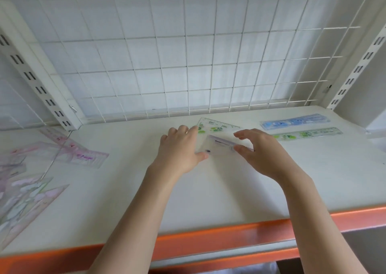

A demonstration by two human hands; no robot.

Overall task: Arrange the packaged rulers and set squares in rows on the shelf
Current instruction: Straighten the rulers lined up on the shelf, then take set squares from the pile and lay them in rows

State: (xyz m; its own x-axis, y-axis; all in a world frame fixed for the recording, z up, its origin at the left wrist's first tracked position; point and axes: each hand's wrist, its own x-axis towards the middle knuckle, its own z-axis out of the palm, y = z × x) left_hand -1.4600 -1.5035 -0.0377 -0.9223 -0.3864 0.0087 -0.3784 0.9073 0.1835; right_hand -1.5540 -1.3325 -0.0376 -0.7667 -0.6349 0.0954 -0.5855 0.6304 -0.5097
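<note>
A clear packaged set square with purple print (221, 146) lies flat on the white shelf (208, 190), between my two hands. My left hand (179, 148) rests on its left end, thumb at the near corner. My right hand (261, 150) pinches its right end between thumb and fingers. Just behind it lies a green-printed set square (217, 126). At the back right a blue packaged ruler (295, 121) and a green packaged ruler (307, 133) lie in a row one behind the other.
Several pink and purple packaged rulers and set squares (41, 169) lie loosely piled at the left of the shelf. A white wire grid (188, 54) backs the shelf, with slotted uprights at both sides. An orange rail (229, 240) runs along the front edge.
</note>
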